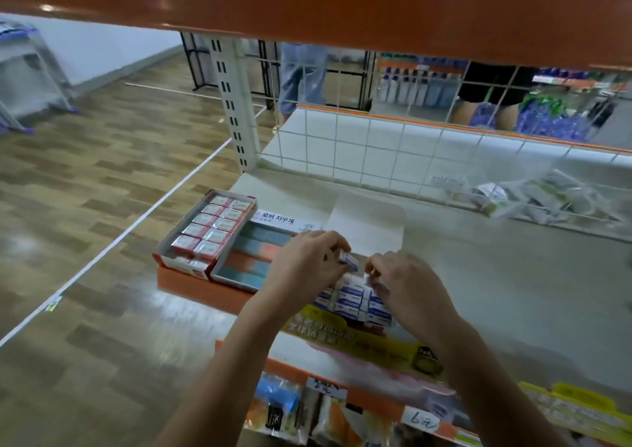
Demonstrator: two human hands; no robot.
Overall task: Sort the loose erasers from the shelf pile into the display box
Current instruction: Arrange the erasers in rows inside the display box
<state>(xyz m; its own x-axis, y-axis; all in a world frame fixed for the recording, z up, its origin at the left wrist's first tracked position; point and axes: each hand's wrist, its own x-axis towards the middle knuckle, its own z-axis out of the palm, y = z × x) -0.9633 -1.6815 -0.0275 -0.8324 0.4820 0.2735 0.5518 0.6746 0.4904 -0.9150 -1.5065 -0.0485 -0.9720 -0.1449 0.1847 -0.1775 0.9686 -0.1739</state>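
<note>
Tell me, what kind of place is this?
Probably a shop. Boxes of erasers sit on an orange-edged shelf, handwritten price tags hang below, and more stocked shelves show through the wire grid behind.

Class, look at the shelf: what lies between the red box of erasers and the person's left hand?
In the head view, a tray of blue and orange erasers lies between the red box and the left hand.
</note>
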